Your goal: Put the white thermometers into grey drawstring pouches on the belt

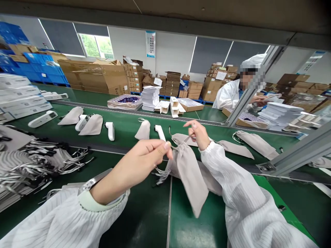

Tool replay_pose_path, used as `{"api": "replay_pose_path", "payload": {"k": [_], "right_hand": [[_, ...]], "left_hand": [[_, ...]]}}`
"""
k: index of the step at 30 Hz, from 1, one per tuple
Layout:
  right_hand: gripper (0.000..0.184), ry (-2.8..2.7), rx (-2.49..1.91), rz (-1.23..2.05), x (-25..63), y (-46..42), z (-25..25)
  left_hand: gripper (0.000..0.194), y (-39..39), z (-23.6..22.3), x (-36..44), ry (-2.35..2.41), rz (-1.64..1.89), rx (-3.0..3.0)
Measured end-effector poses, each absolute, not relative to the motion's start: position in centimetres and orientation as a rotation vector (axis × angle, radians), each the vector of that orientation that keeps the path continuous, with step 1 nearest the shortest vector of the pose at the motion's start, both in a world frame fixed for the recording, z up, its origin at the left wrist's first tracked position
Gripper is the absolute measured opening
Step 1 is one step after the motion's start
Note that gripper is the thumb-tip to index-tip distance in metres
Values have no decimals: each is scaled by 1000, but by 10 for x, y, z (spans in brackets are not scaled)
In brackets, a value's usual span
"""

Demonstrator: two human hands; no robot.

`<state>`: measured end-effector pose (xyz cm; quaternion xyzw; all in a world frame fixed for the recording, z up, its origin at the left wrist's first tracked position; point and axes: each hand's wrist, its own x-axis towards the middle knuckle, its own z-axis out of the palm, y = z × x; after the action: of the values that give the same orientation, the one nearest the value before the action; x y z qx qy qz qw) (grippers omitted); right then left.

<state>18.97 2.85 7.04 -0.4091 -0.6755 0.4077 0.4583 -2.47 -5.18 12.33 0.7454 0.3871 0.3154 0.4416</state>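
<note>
A beige drawstring pouch [190, 177] hangs by its gathered neck between my two hands, its closed end pointing down. My left hand [144, 162] pinches a cord at the left of the neck between thumb and fingertips. On the other side my right hand [198, 134] has its fingers curled on the cord, pulled up and to the right, with the index finger sticking out. Behind the held pouch lies another beige pouch [210, 181], partly hidden. A white handheld thermometer [159, 132] rests on the green belt just beyond my left hand.
Along the belt lie more thermometers [110, 131] and pouches [256, 143]. A heap of pouches with cords [23, 165] fills the left side. White boxes [20, 98] are stacked at far left. A metal post [254, 86] slants at right; behind it a co-worker [229, 94] handles papers.
</note>
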Motion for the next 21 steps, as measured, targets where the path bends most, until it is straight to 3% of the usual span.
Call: {"api": "replay_pose_path", "payload": {"k": [5,9,14,17,21], "right_hand": [[43,-1942,-503,1398,136,-10,61],[43,-1497,-873,887,167,6,78],[44,-1093,-1077,259,271,45,109],[48,-1117,-1249,150,303,50,112],[53,-1394,-1492,182,322,50,102]], "left_hand": [[28,-56,109,-10,848,1097,1862],[24,-67,75,8,848,1162,2281],[50,-60,19,27,833,671,2945],[54,-52,6,28,1016,531,2961],[40,-49,9,24,1142,445,2960]]}}
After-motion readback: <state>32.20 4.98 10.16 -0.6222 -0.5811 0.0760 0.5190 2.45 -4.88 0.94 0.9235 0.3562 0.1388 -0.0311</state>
